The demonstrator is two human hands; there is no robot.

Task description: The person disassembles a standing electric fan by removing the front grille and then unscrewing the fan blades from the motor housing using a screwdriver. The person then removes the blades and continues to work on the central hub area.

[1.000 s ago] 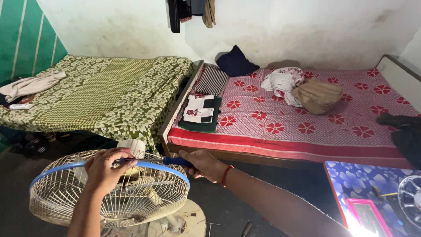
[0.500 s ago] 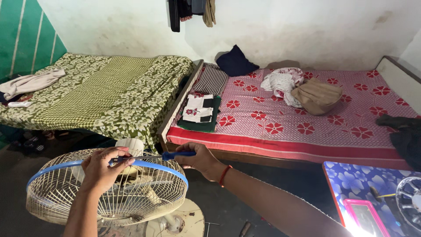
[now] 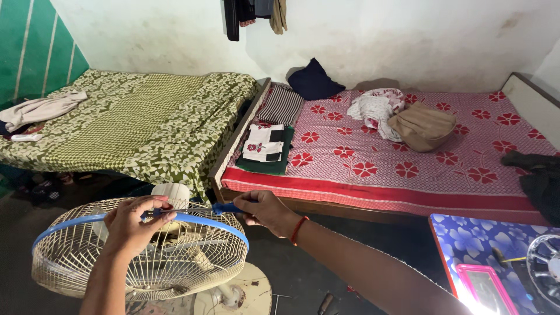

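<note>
A table fan (image 3: 151, 265) with a cream wire cage and a blue rim band stands on the floor at lower left, tilted face-up on its round base (image 3: 245, 291). My left hand (image 3: 133, 224) rests on the top of the rim, its fingertips pinching at the tip of a screwdriver. My right hand (image 3: 263, 211) grips the blue handle of that screwdriver (image 3: 201, 209), which lies level across the rim pointing left. A red thread band sits on my right wrist.
Two beds fill the far side: one with a green patterned cover (image 3: 134, 116), one with a red flowered sheet (image 3: 420, 146) carrying folded clothes, a tan bag and a dark pillow. A blue flowered table (image 3: 484, 245) stands at lower right. Small tools lie on the floor.
The fan and both hands have shifted slightly in view. The screwdriver stays level across the rim, with my left fingers still at its tip.
</note>
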